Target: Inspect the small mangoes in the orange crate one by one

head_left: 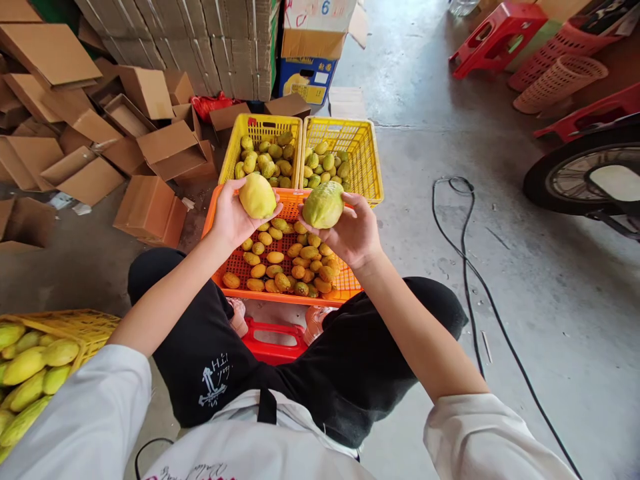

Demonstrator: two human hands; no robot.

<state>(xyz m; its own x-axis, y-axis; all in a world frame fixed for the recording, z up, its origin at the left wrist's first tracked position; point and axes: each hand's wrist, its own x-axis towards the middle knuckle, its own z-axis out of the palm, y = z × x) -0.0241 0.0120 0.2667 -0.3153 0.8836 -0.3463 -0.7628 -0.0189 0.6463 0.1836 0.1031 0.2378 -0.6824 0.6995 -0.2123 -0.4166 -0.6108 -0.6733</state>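
Observation:
My left hand (233, 219) is closed around a smooth pale-yellow oval fruit (257, 196). In my right hand (356, 233) rests a greener oval fruit (323, 205) with a rougher, mottled skin, gripped between thumb and fingers. Both fruits are held side by side, a small gap between them, above an orange plastic crate (280, 293). Many smaller-looking yellow-orange and greenish fruits (275, 257) lie loose in that crate. Beyond it stand two yellow crates, the left one (240, 121) and the right one (367, 143), each holding greenish-yellow fruits.
At the lower left, a yellow crate (95, 327) is full of longer yellow-green fruits (30, 367). Cardboard boxes (150, 213) are heaped at the left. A black cable (467, 260) loops over the floor near a wheel (575, 167). A red stool (500, 37) stands farther back.

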